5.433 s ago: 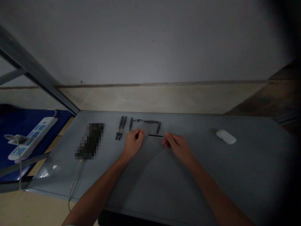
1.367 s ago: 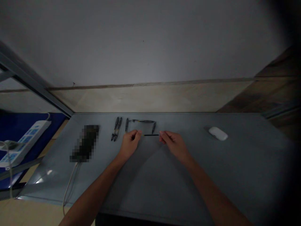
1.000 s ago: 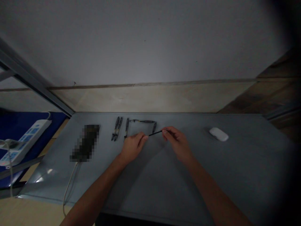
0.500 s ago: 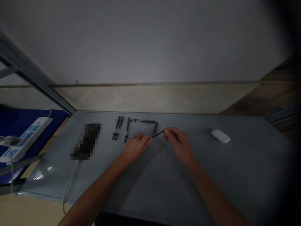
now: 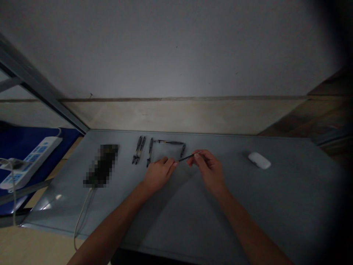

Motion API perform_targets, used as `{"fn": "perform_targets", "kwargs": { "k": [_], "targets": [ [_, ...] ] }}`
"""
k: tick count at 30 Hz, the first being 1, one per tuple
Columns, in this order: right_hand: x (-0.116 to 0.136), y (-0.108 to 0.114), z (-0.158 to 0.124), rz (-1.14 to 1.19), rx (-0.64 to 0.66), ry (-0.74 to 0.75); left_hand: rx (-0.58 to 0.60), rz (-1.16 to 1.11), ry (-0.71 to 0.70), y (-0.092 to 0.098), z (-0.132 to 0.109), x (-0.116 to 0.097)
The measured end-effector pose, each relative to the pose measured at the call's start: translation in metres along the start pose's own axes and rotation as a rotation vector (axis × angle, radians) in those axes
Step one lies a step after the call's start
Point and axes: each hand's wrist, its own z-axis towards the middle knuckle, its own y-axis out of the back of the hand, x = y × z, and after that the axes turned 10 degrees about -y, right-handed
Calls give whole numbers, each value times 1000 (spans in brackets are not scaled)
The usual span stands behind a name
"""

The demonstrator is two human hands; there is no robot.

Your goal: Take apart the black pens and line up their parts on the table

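Observation:
My left hand (image 5: 159, 173) pinches the left end of a slim dark pen (image 5: 186, 157), which slants up to the right. At its other end my right hand (image 5: 209, 170) grips it between thumb and fingers. Both tips of the pen are partly covered by my fingers. Just beyond the left hand, more black pens lie on the table: one upright pen (image 5: 150, 151), one crosswise pen (image 5: 169, 142) and a short-looking slanted pen (image 5: 182, 149) form three sides of a frame. Further left, a pair of pens (image 5: 138, 150) lies side by side.
The grey table (image 5: 176, 221) backs onto a wall. A white computer mouse (image 5: 259, 161) sits on the right. At left lies a pixelated dark object (image 5: 101, 165) with a white cable (image 5: 82, 214). A power strip (image 5: 31, 162) rests on a blue surface beyond the table's left edge.
The fingers of my right hand have shifted slightly along the pen, and more of it shows beside the thumb. My left hand keeps its hold almost unmoved.

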Motion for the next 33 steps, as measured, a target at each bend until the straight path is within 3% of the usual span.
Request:
{"fn": "perform_targets", "kwargs": {
  "k": [6,12,16,20,23,27,33],
  "targets": [
    [2,1,-2,14,40,-5,54,27,2,4,2,-1],
    [-8,-6,-8,-186,176,46,91,83,-84,0,0,-4],
    [-11,-3,-6,-290,216,92,23,79,-64,-1,-2,-3],
    [-16,7,4,-582,133,272,-99,56,-5,1,-2,0],
    [-26,14,12,-886,149,433,-131,51,11,0,-1,1],
    [-35,22,18,-1119,40,419,-125,50,16,-1,0,2],
    [-31,32,24,-1261,-81,399,-109,45,11,0,1,2]
  ]
}}
